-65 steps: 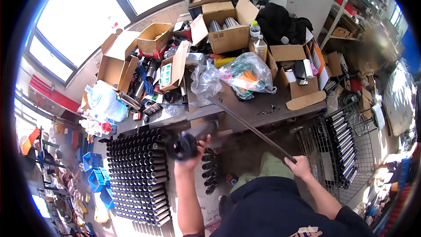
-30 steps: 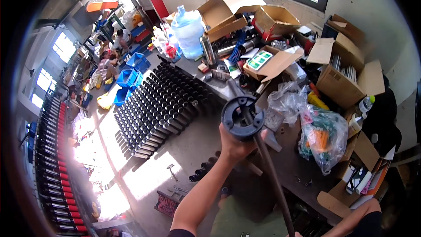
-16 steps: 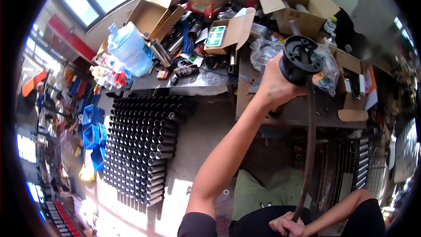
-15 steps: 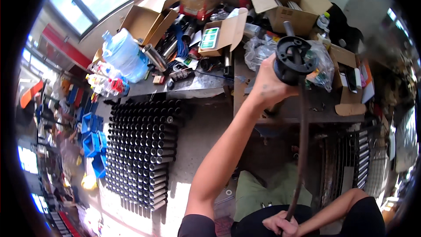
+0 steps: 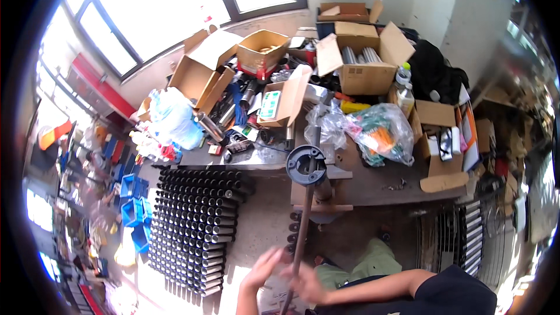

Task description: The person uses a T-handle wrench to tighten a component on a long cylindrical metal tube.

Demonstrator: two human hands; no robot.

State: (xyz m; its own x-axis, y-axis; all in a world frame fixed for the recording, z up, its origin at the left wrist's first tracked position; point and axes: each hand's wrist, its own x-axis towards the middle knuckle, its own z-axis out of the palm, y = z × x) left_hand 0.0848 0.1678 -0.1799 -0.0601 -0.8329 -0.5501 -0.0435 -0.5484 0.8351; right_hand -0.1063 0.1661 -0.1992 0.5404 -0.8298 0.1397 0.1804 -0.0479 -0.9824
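A long brown metal bar [image 5: 304,221] slants from the bench toward my body. Its far end passes through a black ring-shaped fitting [image 5: 290,169], which sits at the clamp-like metal fixture [image 5: 338,173] on the bench's front edge. My right hand [image 5: 308,284], smeared by motion, is closed around the near part of the bar. Just left of the bar is my left hand [image 5: 263,268], also blurred. Its fingers stretch toward the bar, and I cannot tell whether they touch it.
Rows of black tubes [image 5: 192,227] stand on the floor at left, beside blue bins [image 5: 133,212]. Across the bench lie cardboard boxes [image 5: 367,76], a plastic bag [image 5: 382,134] and a large water bottle [image 5: 175,119]. A wire rack [image 5: 449,239] is at lower right.
My left hand has let go of the black fitting and come back toward my body beside the bar. The fitting now sits lower and further left, at the fixture. The view has shifted.
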